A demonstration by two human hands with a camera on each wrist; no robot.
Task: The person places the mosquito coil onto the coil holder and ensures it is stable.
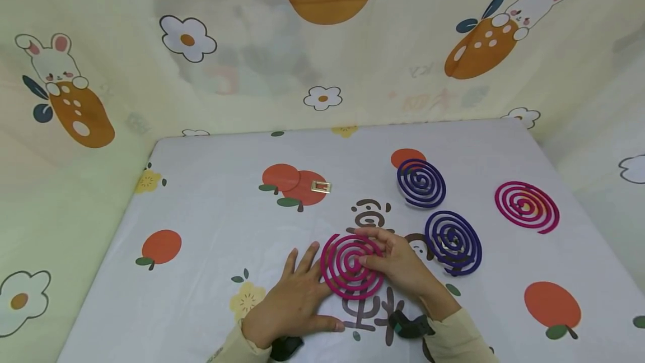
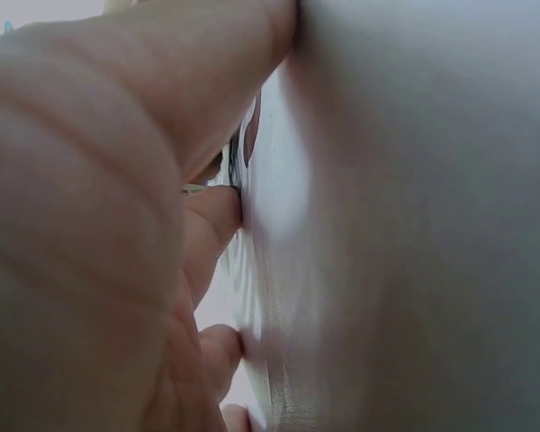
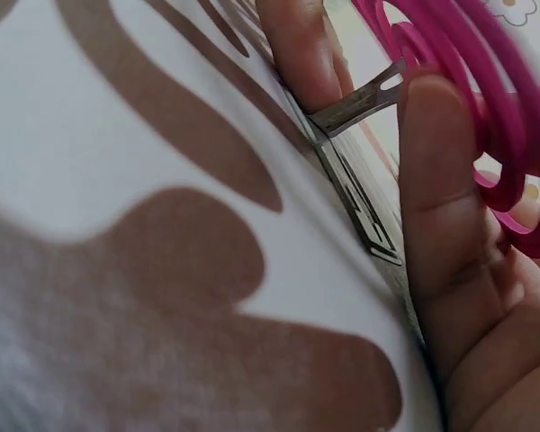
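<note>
My right hand (image 1: pixel 398 259) pinches a pink mosquito coil (image 1: pixel 354 265) by its middle and edge, low over the table. In the right wrist view, a metal coil stand (image 3: pixel 355 202) sits on the cloth beneath it. The stand's raised tongue (image 3: pixel 360 101) reaches up to the middle of the coil, beside my right thumb. My left hand (image 1: pixel 297 301) lies on the cloth at the coil's left, fingers spread. Its index finger meets the coil's left edge, and the fingertip is partly hidden. The left wrist view shows the left palm (image 2: pixel 72 225) close to the cloth.
Two dark blue coils (image 1: pixel 421 182) lie to the right of centre, the nearer one (image 1: pixel 452 242) beside my right forearm. Another pink coil (image 1: pixel 526 206) lies at the far right. A small metal stand (image 1: pixel 321 187) rests on a printed fruit. Patterned curtains (image 1: pixel 252 83) surround the table.
</note>
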